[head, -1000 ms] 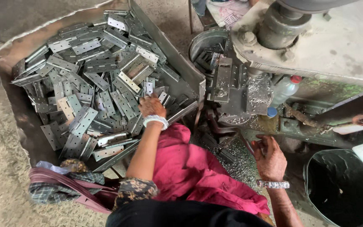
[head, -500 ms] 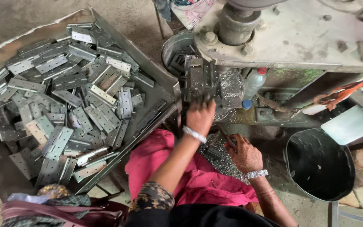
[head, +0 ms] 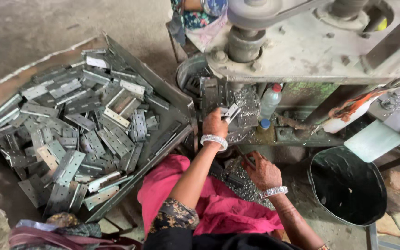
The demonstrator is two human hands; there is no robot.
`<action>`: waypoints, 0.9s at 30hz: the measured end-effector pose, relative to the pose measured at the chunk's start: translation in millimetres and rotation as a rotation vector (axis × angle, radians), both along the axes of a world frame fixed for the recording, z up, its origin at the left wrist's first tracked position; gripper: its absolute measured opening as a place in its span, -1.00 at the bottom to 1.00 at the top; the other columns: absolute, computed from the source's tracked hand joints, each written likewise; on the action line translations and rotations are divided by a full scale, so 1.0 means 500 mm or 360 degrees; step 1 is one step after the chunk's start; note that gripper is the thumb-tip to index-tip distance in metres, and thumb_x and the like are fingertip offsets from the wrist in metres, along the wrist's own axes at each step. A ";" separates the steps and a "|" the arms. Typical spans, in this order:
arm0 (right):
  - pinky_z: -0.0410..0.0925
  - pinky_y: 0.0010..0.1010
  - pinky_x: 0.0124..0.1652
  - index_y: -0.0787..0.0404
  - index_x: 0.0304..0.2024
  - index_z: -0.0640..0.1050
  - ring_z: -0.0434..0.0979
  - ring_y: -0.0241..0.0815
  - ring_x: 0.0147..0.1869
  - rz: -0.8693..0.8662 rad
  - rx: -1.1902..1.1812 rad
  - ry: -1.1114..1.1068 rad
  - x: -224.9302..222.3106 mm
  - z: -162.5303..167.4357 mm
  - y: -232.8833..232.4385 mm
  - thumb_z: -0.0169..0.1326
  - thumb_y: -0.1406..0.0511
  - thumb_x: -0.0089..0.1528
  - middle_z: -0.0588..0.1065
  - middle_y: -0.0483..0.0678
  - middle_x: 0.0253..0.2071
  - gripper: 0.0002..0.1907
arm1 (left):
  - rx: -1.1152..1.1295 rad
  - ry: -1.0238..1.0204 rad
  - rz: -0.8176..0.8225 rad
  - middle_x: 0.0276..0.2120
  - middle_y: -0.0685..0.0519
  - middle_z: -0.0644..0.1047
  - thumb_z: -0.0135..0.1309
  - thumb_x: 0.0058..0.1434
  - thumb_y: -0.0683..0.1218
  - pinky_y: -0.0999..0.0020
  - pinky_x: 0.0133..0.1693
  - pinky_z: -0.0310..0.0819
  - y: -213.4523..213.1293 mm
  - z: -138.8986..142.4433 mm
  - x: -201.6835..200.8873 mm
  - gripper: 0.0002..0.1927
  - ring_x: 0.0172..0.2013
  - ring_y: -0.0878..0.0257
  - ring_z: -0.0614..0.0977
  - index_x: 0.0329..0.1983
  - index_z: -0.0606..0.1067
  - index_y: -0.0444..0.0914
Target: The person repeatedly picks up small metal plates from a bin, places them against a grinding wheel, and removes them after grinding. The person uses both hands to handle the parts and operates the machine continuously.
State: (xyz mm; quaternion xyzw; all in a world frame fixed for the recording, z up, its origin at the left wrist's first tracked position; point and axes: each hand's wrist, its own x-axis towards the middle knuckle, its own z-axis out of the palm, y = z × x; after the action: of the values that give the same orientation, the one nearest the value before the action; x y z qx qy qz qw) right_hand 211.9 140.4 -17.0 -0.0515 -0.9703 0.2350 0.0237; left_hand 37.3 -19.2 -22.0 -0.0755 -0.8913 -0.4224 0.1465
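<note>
One hinge plate at the press, a large heap waiting

The left hand is closed around a small metal hinge plate, holding it up at the die area of the grey press machine, so by the look of it this piece is just being fed in. The right hand rests low over a scatter of metal shavings, fingers curled; whether it grips anything cannot be told. The metal tray on the left is piled with hinge plates, and the black bucket on the right looks nearly bare, so most of the work seems left
</note>
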 end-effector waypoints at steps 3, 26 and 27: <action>0.46 0.03 -0.16 0.11 0.10 0.43 0.63 0.22 -0.08 -0.0004 0.0066 -0.0029 -0.002 -0.010 0.003 0.11 -0.03 0.18 0.60 0.13 -0.07 -0.44 | -0.0253 0.0304 0.0293 0.07 -0.27 0.52 0.12 0.08 -0.10 0.03 0.10 0.47 0.026 -0.012 -0.003 -0.55 0.10 -0.12 0.55 0.08 0.58 -0.25; 0.46 0.04 -0.17 0.23 -0.13 0.54 0.64 0.28 -0.15 0.0126 0.0161 -0.0417 -0.044 -0.169 0.065 0.01 -0.11 0.31 0.60 0.25 -0.29 -0.47 | -0.1282 -0.0098 0.0019 0.51 -0.03 0.19 -0.15 0.45 0.11 0.08 0.25 0.12 0.057 -0.037 0.046 -0.46 0.51 0.02 0.06 0.34 0.39 -0.30; 0.47 0.01 -0.17 0.24 -0.11 0.52 0.65 0.26 -0.16 0.0121 0.0207 -0.0483 -0.048 -0.162 0.061 -0.01 -0.13 0.32 0.60 0.25 -0.29 -0.44 | -0.1311 -0.0057 0.0046 0.50 -0.03 0.19 -0.14 0.43 0.10 0.09 0.25 0.11 0.055 -0.038 0.045 -0.45 0.51 0.02 0.04 0.35 0.37 -0.30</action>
State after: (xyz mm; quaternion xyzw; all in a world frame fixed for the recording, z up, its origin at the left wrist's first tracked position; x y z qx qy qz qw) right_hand 188.1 170.7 -98.1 -0.0481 -0.9772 0.1620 -0.1288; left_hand 60.0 8.1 -41.2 -0.1079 -0.9892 -0.0296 0.0944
